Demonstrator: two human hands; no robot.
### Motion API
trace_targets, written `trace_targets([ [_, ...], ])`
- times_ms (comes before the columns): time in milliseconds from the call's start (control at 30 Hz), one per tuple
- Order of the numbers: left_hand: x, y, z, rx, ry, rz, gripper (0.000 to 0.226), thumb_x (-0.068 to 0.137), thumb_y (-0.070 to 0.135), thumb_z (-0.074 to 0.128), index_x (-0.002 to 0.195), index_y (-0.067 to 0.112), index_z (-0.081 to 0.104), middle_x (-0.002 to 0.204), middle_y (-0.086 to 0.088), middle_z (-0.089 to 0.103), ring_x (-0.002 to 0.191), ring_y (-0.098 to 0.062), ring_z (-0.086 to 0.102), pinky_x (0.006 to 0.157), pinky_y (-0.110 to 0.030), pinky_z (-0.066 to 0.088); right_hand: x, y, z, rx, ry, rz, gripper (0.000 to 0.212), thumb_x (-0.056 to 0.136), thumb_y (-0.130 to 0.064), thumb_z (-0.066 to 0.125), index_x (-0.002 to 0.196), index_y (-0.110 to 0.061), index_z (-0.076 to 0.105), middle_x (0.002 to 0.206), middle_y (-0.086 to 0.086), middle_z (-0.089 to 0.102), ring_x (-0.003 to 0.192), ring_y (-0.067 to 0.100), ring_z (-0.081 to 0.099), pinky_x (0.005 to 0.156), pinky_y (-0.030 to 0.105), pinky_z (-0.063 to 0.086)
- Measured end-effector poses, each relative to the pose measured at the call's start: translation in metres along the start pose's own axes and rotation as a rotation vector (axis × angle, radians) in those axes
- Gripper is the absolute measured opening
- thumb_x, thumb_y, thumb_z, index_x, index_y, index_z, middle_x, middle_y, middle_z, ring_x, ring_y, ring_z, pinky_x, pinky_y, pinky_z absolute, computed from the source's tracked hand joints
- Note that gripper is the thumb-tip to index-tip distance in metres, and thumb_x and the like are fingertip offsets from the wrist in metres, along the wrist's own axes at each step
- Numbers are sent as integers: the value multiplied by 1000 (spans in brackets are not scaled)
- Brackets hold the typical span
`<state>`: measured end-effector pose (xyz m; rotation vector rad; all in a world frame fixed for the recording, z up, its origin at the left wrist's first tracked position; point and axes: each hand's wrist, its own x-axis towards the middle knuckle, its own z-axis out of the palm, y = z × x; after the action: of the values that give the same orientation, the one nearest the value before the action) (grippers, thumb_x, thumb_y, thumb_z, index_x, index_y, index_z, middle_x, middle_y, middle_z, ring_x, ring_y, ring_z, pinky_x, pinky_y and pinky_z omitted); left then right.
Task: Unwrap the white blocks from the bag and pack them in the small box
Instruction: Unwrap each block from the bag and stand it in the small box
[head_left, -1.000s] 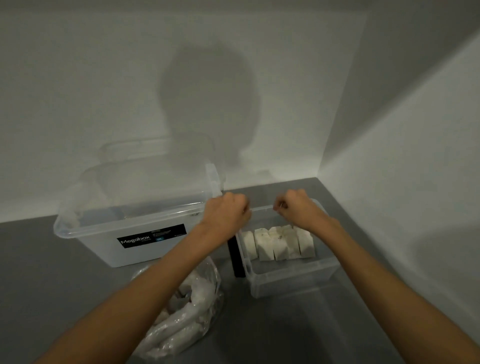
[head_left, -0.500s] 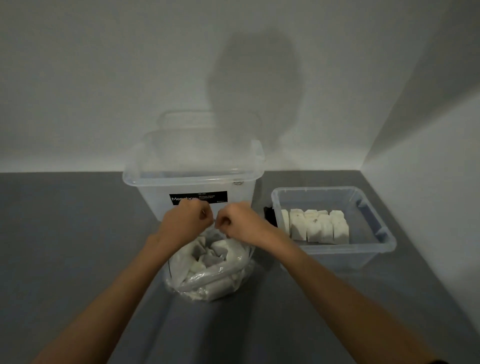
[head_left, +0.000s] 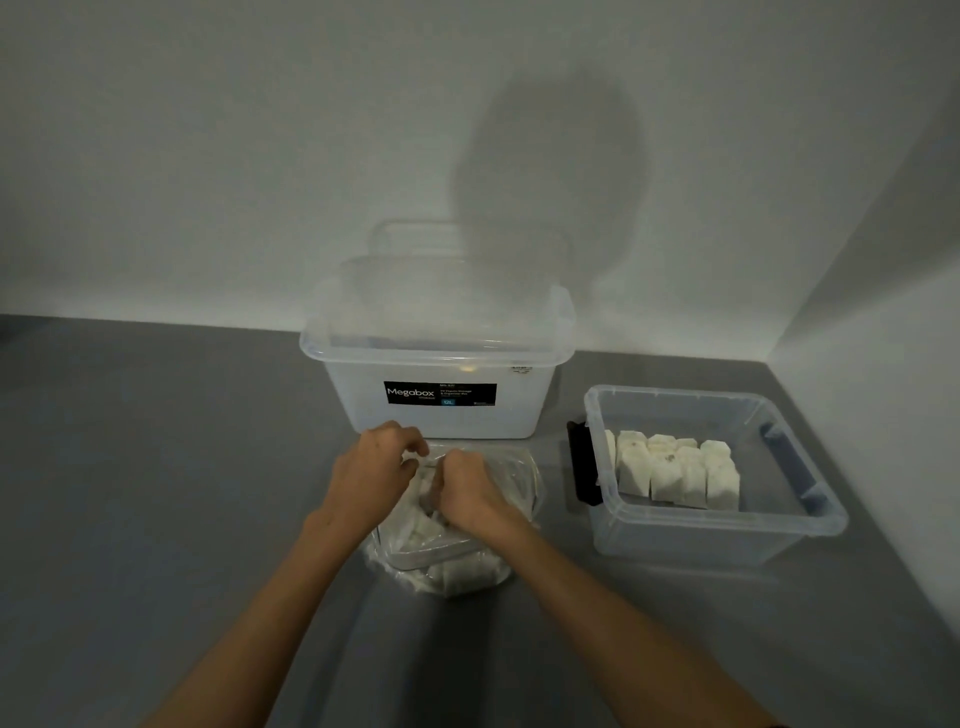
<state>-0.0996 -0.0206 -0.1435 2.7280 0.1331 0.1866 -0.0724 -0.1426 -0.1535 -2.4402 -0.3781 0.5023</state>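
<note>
Both your hands have left the small box (head_left: 717, 526) since a second ago and now sit together at the mouth of the bag (head_left: 511, 486). Your left hand (head_left: 371, 480) curls its fingers over the bag's far left rim and grips the clear plastic there. Your right hand (head_left: 467, 493) lies knuckles up just beside it, nearly touching, with its fingers bent down into the opening. The hand itself hides them, so you cannot tell whether they hold anything.

The bag stands under your hands, toward the middle of the table (head_left: 156, 467). It is crumpled and bulges with wrapped blocks (head_left: 457, 574) that show pale through the plastic. Just behind it stands the large box (head_left: 363, 405), clear-walled, with its lid (head_left: 441, 322) on and a black label (head_left: 440, 393) reading Megabox on the near face. Its back is close to the table's far edge, by the wall.

The small box stands open to the right of the bag, apart from it, near the table's far right corner. A row of unwrapped white blocks (head_left: 670, 473) stands upright inside, packed side by side from the left wall toward the middle. A black clip (head_left: 582, 467) sits on the outside of the box's left end.
</note>
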Motion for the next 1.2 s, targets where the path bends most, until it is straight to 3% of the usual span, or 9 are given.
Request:
trace_targets([
  [133,-2,-2,0,-75,47,-6,18,86,10,61,98,23,67,102,4,60,85,-14,60,73,-34,53,-6,6,-16,1,32,-12,14,85,-9,64,73,-10,57,74,11,62,68,26,64,66,33,57],
  [233,-1,-3,0,-125,80,-1,17,86,11,63,97,23,67,100,3,61,82,-14,61,74,-38,55,-4,12,-21,-17,76,-13,11,88,-7,59,79,-2,62,77,17,64,68,32,67,69,42,60],
  [433,-3,0,5,-162,72,2,19,85,9,63,95,24,67,99,3,61,83,-14,61,76,-39,55,5,8,1,-18,-12,-10,7,91,-7,58,94,-4,63,84,12,63,77,25,65,73,34,57],
  [500,-4,0,7,-156,70,-8,20,85,9,63,95,25,68,100,3,62,84,-14,61,76,-39,55,5,5,7,-7,-25,-2,2,88,-8,61,86,-8,61,82,12,65,75,26,66,74,37,59],
  [600,-6,-3,9,-154,74,-17,20,84,8,62,93,26,67,101,3,62,84,-14,60,75,-38,55,5,3,9,-16,-20,10,29,85,-11,63,64,-21,45,77,4,56,74,20,57,69,32,52],
  [833,-12,-9,11,-186,85,-66,17,86,10,63,92,25,68,101,4,64,85,-12,61,77,-35,54,-17,4,-17,-50,60,-63,28,77,-9,62,59,-17,43,60,0,48,56,16,50,52,28,43],
  [933,-11,-7,7,-261,109,-90,14,88,13,61,94,24,68,100,6,66,83,-10,61,77,-35,55,-27,9,-37,136,155,-49,19,80,-8,62,65,-15,52,60,7,61,56,20,65,53,30,54],
  [1033,-11,1,2,-370,188,-122,13,93,27,57,101,21,66,95,9,65,81,-8,61,74,-26,53,-36,16,-59,526,138,34,12,85,-3,62,76,-9,57,59,9,63,44,12,59,45,24,49],
  [1200,-14,26,-13,-736,140,-180,23,91,38,57,92,18,67,81,4,70,72,-10,68,61,-17,49,-42,22,-67,947,63,91,8,88,-5,64,95,-1,62,77,14,70,58,15,66,49,21,52],
])
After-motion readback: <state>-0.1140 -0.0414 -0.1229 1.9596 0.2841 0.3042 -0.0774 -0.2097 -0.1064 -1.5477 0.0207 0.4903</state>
